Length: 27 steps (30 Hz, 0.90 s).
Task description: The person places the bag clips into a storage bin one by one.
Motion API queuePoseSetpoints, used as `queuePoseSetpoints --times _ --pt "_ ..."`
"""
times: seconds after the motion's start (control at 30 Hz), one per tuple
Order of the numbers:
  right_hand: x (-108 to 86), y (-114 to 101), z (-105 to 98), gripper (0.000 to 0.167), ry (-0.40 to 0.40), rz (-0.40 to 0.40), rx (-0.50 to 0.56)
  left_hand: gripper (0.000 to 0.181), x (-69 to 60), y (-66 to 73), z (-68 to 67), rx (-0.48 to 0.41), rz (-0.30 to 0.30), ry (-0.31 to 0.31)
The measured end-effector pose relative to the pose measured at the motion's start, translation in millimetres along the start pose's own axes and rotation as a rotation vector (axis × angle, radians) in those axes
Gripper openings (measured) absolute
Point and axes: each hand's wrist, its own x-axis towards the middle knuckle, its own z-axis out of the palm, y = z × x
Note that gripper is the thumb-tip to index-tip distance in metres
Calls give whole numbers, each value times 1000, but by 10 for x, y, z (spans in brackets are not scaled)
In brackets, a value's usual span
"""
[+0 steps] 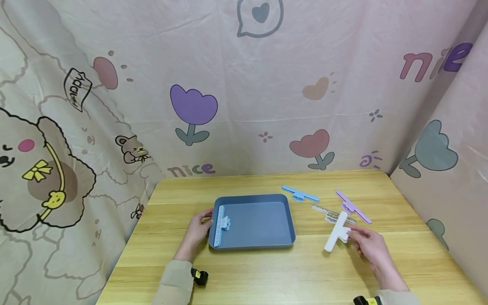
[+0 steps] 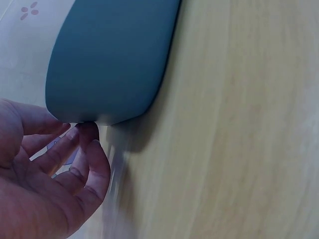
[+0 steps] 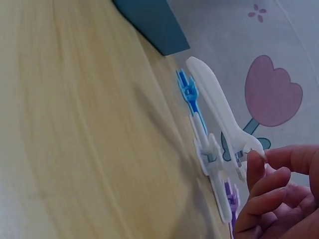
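Pinching a white clip point(image 1: 336, 232), right fingers point(image 3: 289, 157); touching a tray point(image 1: 255, 222), loosely bent left fingers point(image 2: 60, 151).

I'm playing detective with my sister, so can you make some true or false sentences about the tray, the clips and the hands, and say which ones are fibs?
1. The right-hand grip holds the white clip. True.
2. A light blue clip lies inside the tray. True.
3. The tray is upside down. False: its open side faces up.
4. The left-hand grip holds a clip. False: it holds the tray's edge.
5. The purple clip lies on the table, outside the tray. True.
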Motion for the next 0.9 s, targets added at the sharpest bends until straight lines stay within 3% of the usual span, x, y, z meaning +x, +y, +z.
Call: queuePoseSetpoints --times 0.47,0.7,0.9 --pt "31 -179 140 47 -70 -87 88 42 11 -10 -12 -1 16 -19" --pt "40 -297 273 44 -118 -146 68 47 1 -16 -41 -62 -22 -49" --pt "68 -416 411 43 -147 -152 47 47 -9 0 -55 -86 -14 -62"
